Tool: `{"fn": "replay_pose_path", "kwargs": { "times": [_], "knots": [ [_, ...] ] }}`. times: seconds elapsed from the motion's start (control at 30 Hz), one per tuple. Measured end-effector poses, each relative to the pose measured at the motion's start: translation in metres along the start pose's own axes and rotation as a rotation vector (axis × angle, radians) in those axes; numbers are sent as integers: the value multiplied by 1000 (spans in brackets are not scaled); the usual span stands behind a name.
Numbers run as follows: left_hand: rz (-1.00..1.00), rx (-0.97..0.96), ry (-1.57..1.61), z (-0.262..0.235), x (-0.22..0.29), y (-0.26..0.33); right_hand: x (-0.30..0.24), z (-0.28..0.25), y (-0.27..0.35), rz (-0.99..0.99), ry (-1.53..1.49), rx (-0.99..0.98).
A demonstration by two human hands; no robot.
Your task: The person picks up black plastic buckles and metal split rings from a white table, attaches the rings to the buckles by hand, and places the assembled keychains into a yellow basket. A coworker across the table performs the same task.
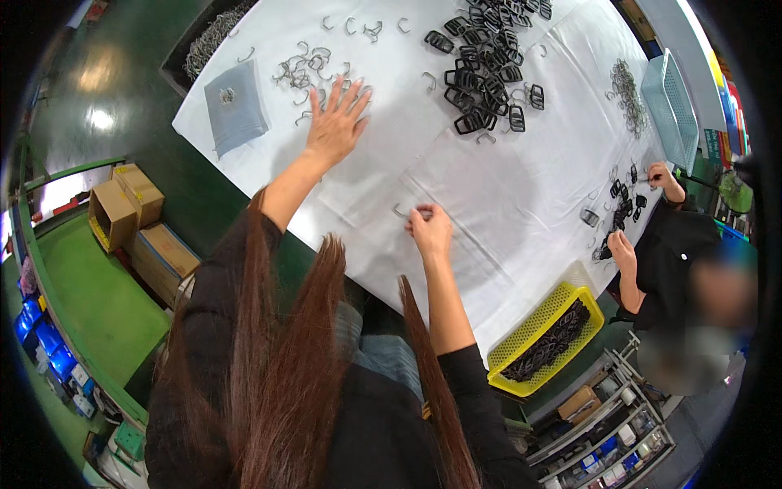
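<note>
Curved metal wire hooks (305, 68) lie in a loose cluster on the white-covered table (358, 183). My left hand (336, 122) is spread open, palm down, at the near right edge of that cluster, with its fingertips among the hooks. Closer to me, the fingers of my right hand (432, 231) are pinched together. One wire hook (400, 210) sticks out to the left of its fingertips. Beyond my hands, a heap of black oval buckles (489, 69) covers the far middle of the table, with a few hooks beside it.
A grey-blue packet (235, 106) lies at the left table edge. On the right, a co-worker's hands (625, 259) handle black buckles. A yellow basket (544, 338) holds dark pieces at the near right edge, and a pale blue basket (672, 110) stands far right. Cardboard boxes (159, 261) sit left.
</note>
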State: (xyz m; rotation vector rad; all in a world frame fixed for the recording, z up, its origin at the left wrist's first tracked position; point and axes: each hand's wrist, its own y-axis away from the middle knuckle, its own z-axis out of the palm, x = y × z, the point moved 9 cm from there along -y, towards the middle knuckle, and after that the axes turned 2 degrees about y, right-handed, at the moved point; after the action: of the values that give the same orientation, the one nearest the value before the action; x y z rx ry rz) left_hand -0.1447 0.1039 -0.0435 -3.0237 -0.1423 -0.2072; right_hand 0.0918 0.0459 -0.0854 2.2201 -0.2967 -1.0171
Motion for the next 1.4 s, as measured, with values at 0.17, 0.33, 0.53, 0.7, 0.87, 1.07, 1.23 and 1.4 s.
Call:
{"fn": "replay_pose_path", "kwargs": {
  "times": [0.17,0.33,0.53,0.7,0.87,1.07,1.23,1.4],
  "knots": [
    [337,-270,138,14,44,87,-73,37,-49,-156,-670,-133],
    [695,-260,197,25,118,97,-102,-34,-60,-311,-628,18],
    [469,-138,218,37,98,-52,-52,-99,-41,-113,-675,301],
    [284,-99,141,39,28,-122,-48,-73,-42,-22,-671,331],
    [103,-63,68,26,-68,-157,-84,-23,-53,-69,-505,286],
    [-159,200,71,-53,-195,-81,-119,61,-44,38,234,-35],
    [-556,33,156,-58,-281,5,-138,157,-37,10,202,-606],
    [-552,-38,382,-50,-263,4,-197,151,-81,-233,29,-405]
  ]
}}
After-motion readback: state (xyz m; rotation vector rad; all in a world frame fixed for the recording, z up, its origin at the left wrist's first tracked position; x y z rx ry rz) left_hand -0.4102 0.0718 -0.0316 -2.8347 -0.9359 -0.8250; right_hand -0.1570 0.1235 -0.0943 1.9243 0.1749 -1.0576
